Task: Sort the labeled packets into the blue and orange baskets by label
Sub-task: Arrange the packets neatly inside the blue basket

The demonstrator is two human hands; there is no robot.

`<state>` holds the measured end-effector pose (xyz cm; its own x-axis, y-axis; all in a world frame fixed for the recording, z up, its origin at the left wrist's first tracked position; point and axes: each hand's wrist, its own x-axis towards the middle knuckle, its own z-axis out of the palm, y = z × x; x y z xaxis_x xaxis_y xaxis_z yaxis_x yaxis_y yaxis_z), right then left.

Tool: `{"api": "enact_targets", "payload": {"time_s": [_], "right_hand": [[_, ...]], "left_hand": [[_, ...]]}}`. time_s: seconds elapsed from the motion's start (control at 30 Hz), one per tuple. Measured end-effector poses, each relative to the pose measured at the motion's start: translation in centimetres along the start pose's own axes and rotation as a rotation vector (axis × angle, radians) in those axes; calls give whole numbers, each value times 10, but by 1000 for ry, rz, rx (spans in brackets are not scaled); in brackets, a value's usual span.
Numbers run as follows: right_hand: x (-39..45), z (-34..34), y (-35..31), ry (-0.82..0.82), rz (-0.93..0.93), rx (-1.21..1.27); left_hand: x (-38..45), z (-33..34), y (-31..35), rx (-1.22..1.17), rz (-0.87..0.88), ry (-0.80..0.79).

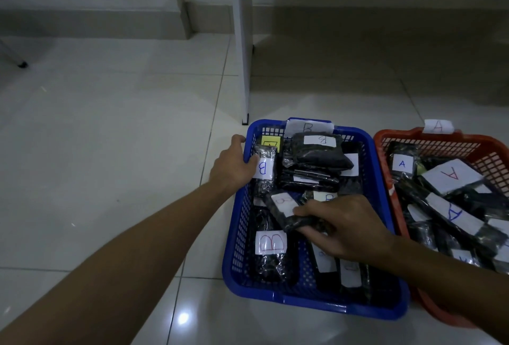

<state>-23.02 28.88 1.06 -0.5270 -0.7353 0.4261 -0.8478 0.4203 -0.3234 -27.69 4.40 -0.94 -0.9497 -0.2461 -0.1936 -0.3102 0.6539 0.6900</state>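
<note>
Baskets sat side by side on the tiled floor (110, 124): the blue basket (308, 299) in the middle of the view and the orange basket (385, 157) touching its right wall, partly cut off by the frame edge. A white slip marked B (308, 127) stood on the far rim of the blue one, and a slip marked A (438, 126) on the far rim of the orange one.

The left hand (234, 162) reached over the left rim of the blue basket, its fingers closed around a dark packet with a blue B label (265, 169), which stood nearly upright against the left wall. The right hand (347, 226) hovered low over the middle of the same basket, thumb on top and fingers curled beneath a dark packet with a red B label (286, 208), gripping it at a tilt just above the others.

More dark plastic-wrapped packets filled the blue basket: one with a B label (321, 151) lay on top of a pile at the far end, and one with a red outlined B (271, 245) rested near the front left. The orange basket held packets marked A, among them one with a small blue A (402, 164) at the far left and one with a large red A (451, 176) beside it.

A white furniture leg (243, 41) stood on the floor just behind the blue basket.
</note>
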Motion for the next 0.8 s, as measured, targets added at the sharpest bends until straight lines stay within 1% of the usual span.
{"api": "enact_targets", "payload": {"time_s": [0.13,0.23,0.33,0.4,0.43,0.5,0.57,0.67,0.8], "right_hand": [[-1,-2,7,-9,-10,-40],[-4,0,9,-31,-20,-23],[-3,-3,10,-55,2,12],[-3,-6,11,-93,68,54],[-3,-8,11,-98,134,94],[-3,-12,15,-78,295,221],[-1,-15,19,-52,411,288],[5,-16,24,-35,513,227],[7,-14,23,-95,565,163]], "left_hand": [[-1,2,-1,-57,-32,-38],[-3,-1,-4,-134,-34,-69],[-10,-4,-10,-123,43,-89],[-13,-5,-15,-71,129,-48],[-14,-5,-16,-38,160,-32],[-13,-5,-15,7,196,-34],[-13,-4,-12,49,197,-62],[-12,0,-10,127,177,-112],[-9,3,-6,124,170,-133]]}}
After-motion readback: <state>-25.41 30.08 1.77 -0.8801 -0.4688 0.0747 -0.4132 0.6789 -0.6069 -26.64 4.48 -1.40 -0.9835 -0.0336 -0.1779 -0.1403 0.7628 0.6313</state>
